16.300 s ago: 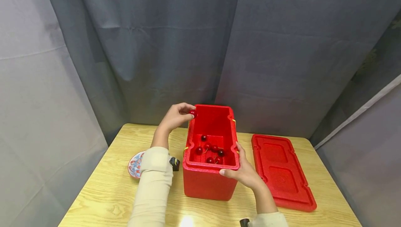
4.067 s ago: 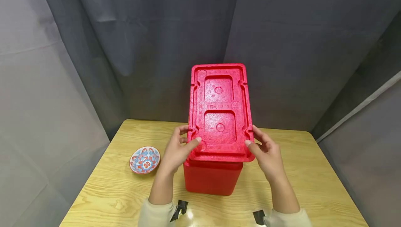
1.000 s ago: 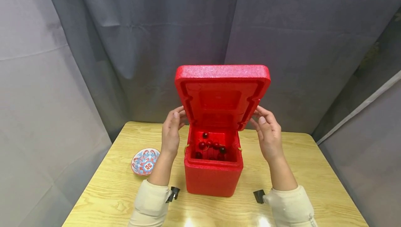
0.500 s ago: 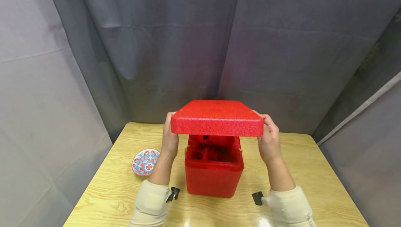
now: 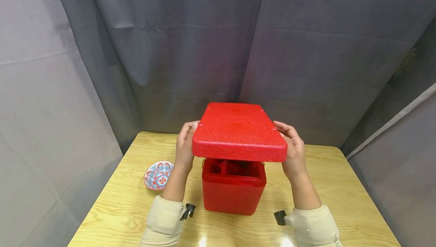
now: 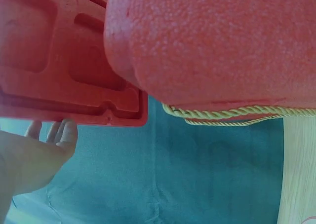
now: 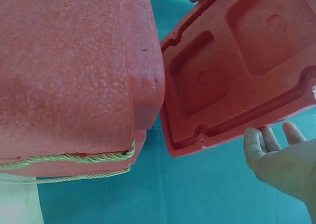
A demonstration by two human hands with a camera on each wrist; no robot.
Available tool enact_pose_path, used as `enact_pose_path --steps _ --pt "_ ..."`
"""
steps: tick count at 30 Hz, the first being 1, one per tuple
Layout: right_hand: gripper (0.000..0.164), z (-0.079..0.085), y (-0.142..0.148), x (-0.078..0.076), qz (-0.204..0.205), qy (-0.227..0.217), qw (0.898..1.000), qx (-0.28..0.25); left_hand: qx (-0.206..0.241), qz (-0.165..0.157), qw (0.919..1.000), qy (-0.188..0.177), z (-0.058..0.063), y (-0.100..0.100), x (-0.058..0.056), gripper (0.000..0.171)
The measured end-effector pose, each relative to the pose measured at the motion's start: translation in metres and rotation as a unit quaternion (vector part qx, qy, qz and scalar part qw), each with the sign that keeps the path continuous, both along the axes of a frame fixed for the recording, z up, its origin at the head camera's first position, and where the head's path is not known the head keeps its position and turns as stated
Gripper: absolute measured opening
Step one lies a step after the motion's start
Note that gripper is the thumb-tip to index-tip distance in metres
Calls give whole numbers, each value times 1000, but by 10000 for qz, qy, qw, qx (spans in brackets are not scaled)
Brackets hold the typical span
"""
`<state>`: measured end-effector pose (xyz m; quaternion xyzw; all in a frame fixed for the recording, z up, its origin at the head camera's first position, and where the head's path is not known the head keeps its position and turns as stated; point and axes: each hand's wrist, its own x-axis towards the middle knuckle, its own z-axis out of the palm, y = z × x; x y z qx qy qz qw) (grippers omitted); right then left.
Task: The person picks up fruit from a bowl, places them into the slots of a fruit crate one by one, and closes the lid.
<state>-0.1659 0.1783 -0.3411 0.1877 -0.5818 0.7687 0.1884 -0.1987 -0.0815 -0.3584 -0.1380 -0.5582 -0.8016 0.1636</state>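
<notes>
Both hands hold a red foam lid [image 5: 238, 127], smooth face up, above a red foam box [image 5: 233, 196]. My left hand [image 5: 185, 150] grips the lid's left edge, and my right hand [image 5: 293, 154] grips the right edge. The lid is tilted, apart from the box's front rim, leaving a gap in front. Through that gap a few cherries [image 5: 216, 168] show faintly in shadow; the lid hides the others. In both wrist views, the lid's recessed underside [image 6: 94, 66] faces the camera beside the box wall [image 7: 64, 76], with fingertips at the lid's edge.
A patterned red, white and blue dish [image 5: 158, 175] sits on the wooden table [image 5: 112, 209] left of the box. Yellow rope [image 6: 237, 111] runs along the box's side. A grey curtain [image 5: 190, 50] hangs behind the table.
Earlier the lid lay on the table at right while my left hand held a cherry. It was then lifted recessed side up, turned over, and its front edge has just come down.
</notes>
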Motion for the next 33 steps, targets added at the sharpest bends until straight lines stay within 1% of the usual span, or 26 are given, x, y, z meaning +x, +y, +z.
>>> enact_pose_path --steps 4,8,13,15,18,22,24,27,29,30,32,33 --pt "38 -1 2 1 56 -242 9996 131 -148 -153 9998 13 1 -2 1 31" --pt "34 -4 2 1 214 -272 9992 179 -306 -242 9992 19 2 -3 2 34" --pt "33 -6 -1 3 183 -457 9970 594 -536 -333 9980 -72 5 -3 4 40" --pt "34 -6 -3 4 158 -533 9957 735 -611 -447 9971 -85 5 -3 5 43" --pt "38 -5 -4 5 167 -631 9940 876 -863 -707 9938 27 4 -5 5 50" --pt "44 -5 -1 5 263 -776 9901 1139 -1353 -1189 9834 228 1 -7 3 54" --pt "47 -6 1 5 371 -879 9863 1345 -1584 -1420 9768 238 -1 -9 3 53" --pt "53 -8 4 4 460 -950 9762 1895 -1889 -1667 9676 145 -5 -13 3 52" --pt "55 -12 6 3 445 -900 9674 2326 -2108 -1664 9632 135 -7 -14 4 51" --pt "55 -14 6 3 462 -869 9631 2505 -2214 -1608 9617 134 -8 -15 6 50" --pt "55 -18 7 2 420 -784 9556 2808 -2400 -1429 9599 220 -6 -15 9 49" --pt "55 -21 8 1 417 -740 9536 2887 -2488 -1323 9591 265 -5 -15 12 48"
